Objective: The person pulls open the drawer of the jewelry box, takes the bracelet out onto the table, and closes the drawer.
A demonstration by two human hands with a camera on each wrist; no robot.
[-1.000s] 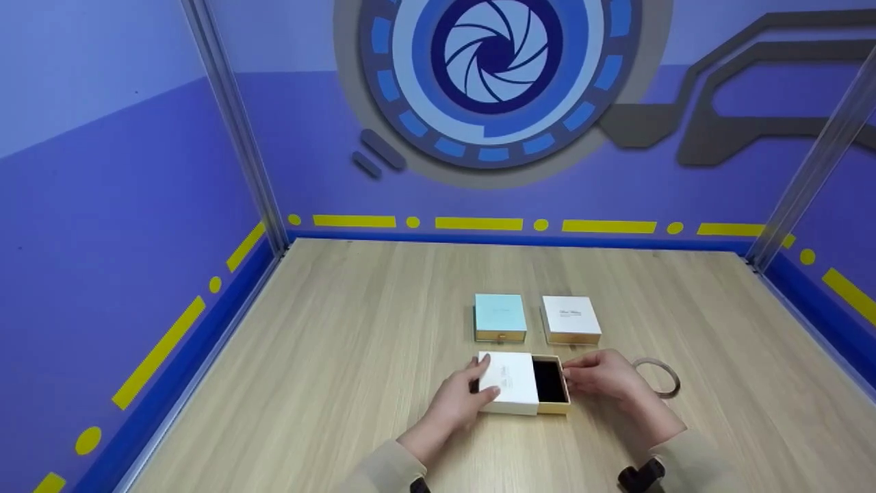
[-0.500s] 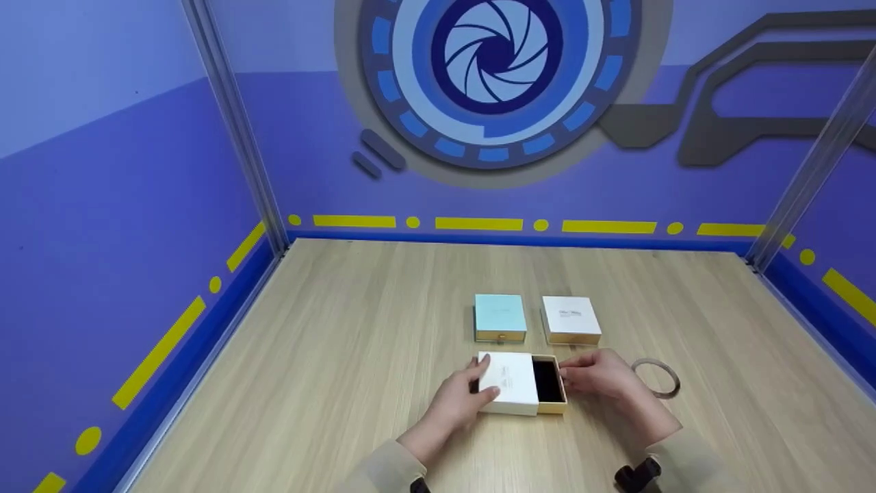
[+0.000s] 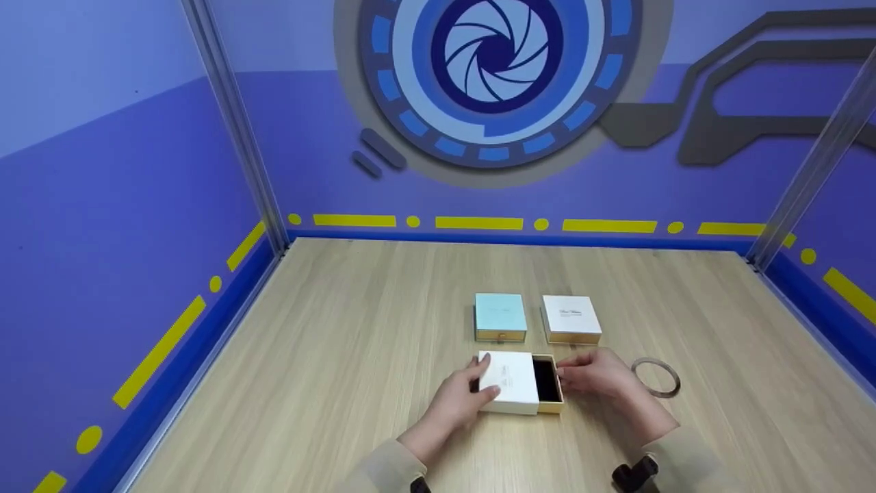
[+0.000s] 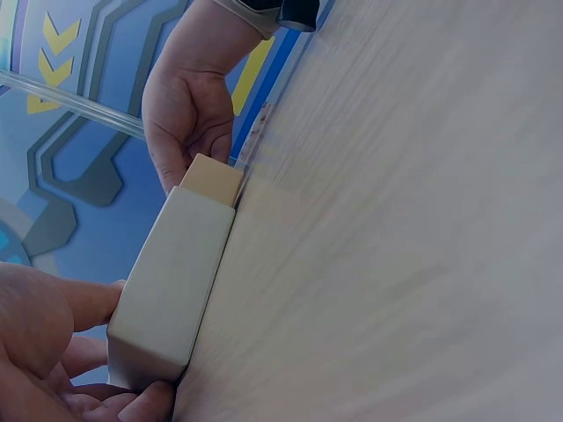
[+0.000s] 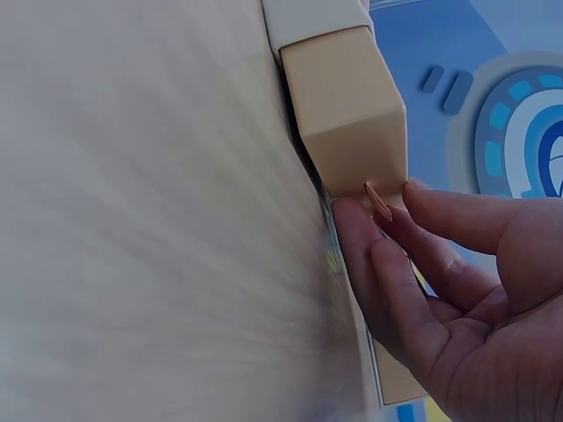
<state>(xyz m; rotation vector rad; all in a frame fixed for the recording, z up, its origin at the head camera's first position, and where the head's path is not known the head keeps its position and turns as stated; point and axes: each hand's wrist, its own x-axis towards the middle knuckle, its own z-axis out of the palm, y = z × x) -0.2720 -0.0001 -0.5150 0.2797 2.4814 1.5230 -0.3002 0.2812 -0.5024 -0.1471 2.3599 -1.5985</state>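
Drawer (image 3: 547,381) sits slightly deeper in the white box cover (image 3: 512,389) than a second ago, between the left hand (image 3: 454,398), gripping that cover, and the right hand (image 3: 603,374), relaxed, touching the drawer's end.

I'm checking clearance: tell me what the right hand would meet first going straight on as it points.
Most likely the end of the gold drawer, directly before the right hand; exact points of contact are hard to judge.
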